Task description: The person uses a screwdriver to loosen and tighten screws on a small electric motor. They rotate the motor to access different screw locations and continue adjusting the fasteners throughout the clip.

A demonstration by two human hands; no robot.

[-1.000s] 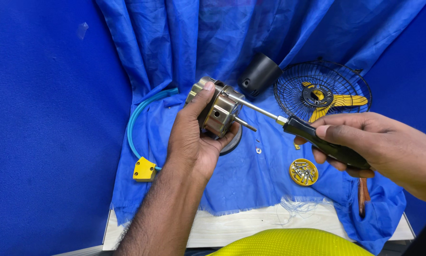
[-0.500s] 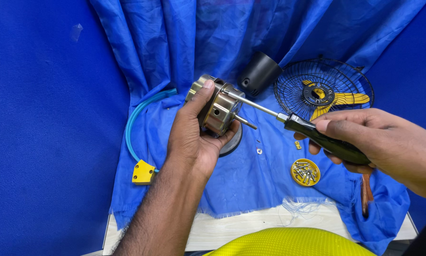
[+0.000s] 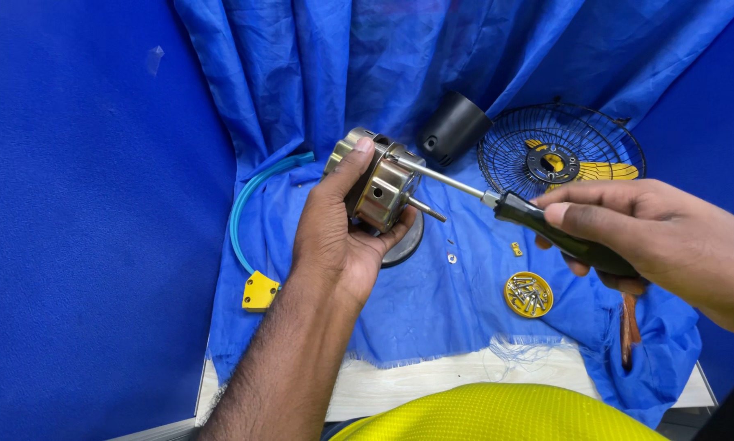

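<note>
The left hand point(image 3: 334, 237) has its fingers wrapped around a brass-coloured fan motor point(image 3: 377, 188), lifting it off the bench so its rim faces the tool. The right hand point(image 3: 636, 233) has its fingers closed on a black-handled screwdriver point(image 3: 498, 200), tip against the motor's edge just past the left thumb. A yellow dish of screws point(image 3: 528, 295) lies below the right fingers.

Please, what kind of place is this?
Probably a small repair workbench: a fan motor in the left hand, a screwdriver in the right hand, a fan guard nearby.
</note>
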